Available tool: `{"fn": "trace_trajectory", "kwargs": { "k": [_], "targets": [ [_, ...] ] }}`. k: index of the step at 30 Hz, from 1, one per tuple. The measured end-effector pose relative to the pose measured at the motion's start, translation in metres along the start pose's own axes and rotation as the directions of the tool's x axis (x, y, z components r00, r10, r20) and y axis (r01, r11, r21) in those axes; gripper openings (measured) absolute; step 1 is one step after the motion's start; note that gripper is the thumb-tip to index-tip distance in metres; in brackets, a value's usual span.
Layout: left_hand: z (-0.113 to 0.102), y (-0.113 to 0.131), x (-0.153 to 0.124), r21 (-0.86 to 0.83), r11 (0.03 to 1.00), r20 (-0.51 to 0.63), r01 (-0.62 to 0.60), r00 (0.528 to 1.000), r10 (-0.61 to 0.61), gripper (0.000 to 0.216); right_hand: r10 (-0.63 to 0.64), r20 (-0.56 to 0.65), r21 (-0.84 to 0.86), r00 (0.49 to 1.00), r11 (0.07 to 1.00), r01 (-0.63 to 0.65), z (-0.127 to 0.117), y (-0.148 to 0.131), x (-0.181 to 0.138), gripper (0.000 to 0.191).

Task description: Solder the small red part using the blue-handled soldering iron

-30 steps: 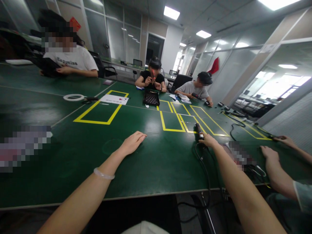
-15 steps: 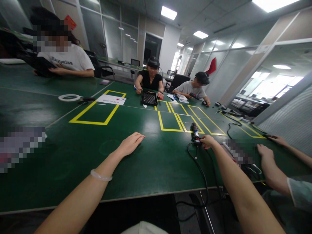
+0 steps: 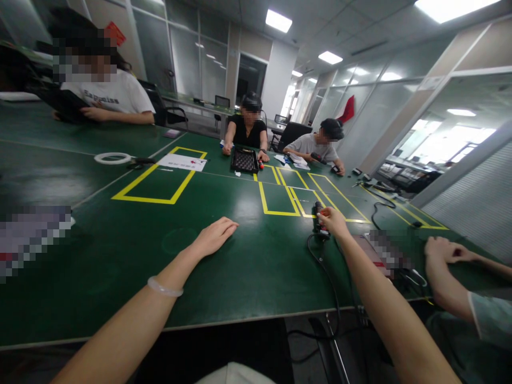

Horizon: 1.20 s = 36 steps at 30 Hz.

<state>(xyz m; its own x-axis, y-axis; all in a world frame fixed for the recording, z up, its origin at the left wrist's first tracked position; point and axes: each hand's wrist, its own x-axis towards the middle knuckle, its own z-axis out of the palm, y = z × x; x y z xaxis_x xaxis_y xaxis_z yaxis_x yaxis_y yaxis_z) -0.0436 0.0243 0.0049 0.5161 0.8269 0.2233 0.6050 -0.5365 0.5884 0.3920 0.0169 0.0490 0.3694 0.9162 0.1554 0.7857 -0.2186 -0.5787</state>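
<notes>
My left hand (image 3: 218, 234) rests palm down on the green table (image 3: 240, 277), its fingers stretched out together and holding nothing. A dark cylindrical corded tool (image 3: 319, 228), partly hidden, lies on the table with some red near its lower end. My right hand (image 3: 333, 220) has its fingers closed around the tool's middle, covering much of it. From the tool's near end a black cable (image 3: 328, 272) curves down over the table's front edge.
Yellow tape rectangles (image 3: 279, 213) mark the table. A co-worker's joined hands (image 3: 444, 249) rest at the right, beside a blurred flat packet (image 3: 374, 253). Across the table sit several people, one behind a black tray (image 3: 245, 161). A white cable coil (image 3: 114, 158) lies far left.
My right hand has moved from the tool's near end up onto its middle. My left hand stays put. At the right, the co-worker's hands have come together.
</notes>
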Motion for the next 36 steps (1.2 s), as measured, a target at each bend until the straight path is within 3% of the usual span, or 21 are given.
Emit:
{"fn": "trace_trajectory", "kwargs": {
  "k": [3, 6, 11, 15, 21, 27, 36],
  "targets": [
    [-0.001, 0.002, 0.0, 0.004, 1.0, 0.0, -0.013, 1.0, 0.013, 0.047, -0.229, 0.142, 0.466, 0.963, 0.874, 0.139, 0.031, -0.045, -0.026, 0.036],
    [-0.002, 0.005, 0.0, -0.003, 0.999, -0.012, -0.039, 0.999, 0.039, 0.044, -0.38, 0.195, 0.695, 0.904, 0.704, 0.146, 0.075, -0.088, -0.057, 0.036],
    [0.002, 0.001, 0.003, -0.102, 0.992, -0.062, -0.08, 0.995, 0.074, 0.034, -0.384, 0.239, 0.812, 0.892, 0.583, 0.034, 0.146, -0.139, -0.094, 0.033],
    [0.004, -0.002, 0.004, -0.173, 0.982, -0.085, -0.081, 0.994, 0.067, 0.029, -0.366, 0.202, 0.817, 0.908, 0.574, 0.05, 0.178, -0.153, -0.109, 0.029],
    [0.005, 0.002, 0.004, -0.134, 0.985, -0.048, -0.11, 0.993, 0.104, 0.021, -0.42, 0.185, 0.761, 0.889, 0.634, 0.141, 0.186, -0.144, -0.118, 0.027],
    [0.007, 0.002, 0.003, -0.147, 0.985, -0.039, -0.091, 0.995, 0.086, 0.022, -0.448, 0.181, 0.794, 0.876, 0.592, 0.139, 0.188, -0.138, -0.117, 0.031],
    [0.007, 0.005, 0.004, -0.181, 0.979, -0.025, -0.097, 0.995, 0.094, 0.021, -0.431, 0.253, 0.78, 0.866, 0.621, 0.081, 0.183, -0.135, -0.113, 0.028]
  ]
}}
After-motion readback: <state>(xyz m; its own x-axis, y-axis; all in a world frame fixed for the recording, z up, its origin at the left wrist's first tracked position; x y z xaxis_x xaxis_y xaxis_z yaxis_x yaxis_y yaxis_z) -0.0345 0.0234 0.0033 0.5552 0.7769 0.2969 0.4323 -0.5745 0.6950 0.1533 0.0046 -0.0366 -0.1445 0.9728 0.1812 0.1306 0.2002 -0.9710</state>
